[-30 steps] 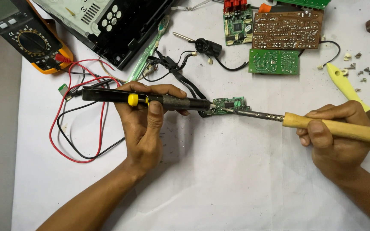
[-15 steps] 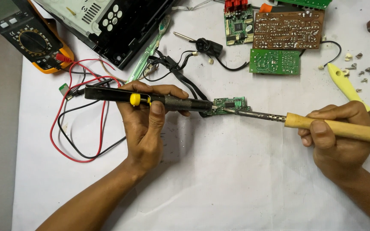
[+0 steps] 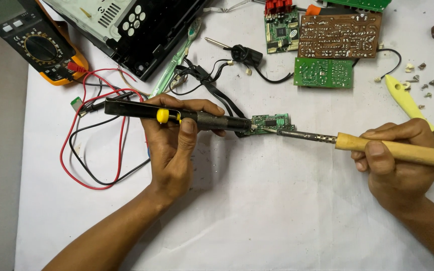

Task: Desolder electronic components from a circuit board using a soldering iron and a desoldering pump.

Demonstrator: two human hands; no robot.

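Observation:
My left hand (image 3: 174, 143) grips a black desoldering pump (image 3: 141, 110) with a yellow button, its nozzle resting on the left edge of a small green circuit board (image 3: 272, 122). My right hand (image 3: 398, 163) holds a soldering iron by its wooden handle (image 3: 403, 150); the metal tip (image 3: 269, 130) touches the same small board from the right. The board lies flat on the white table sheet (image 3: 257, 211), with black wires running off it toward the top left.
A multimeter (image 3: 31, 42) with red and black leads (image 3: 91, 160) lies at top left beside a black device casing (image 3: 136, 27). Several circuit boards (image 3: 337, 37) lie at top centre. A yellow-handled tool (image 3: 408, 100) and loose screws (image 3: 423, 83) are at right.
The soldering iron tip and the pump nozzle have stayed on the small board; both hands have shifted only slightly.

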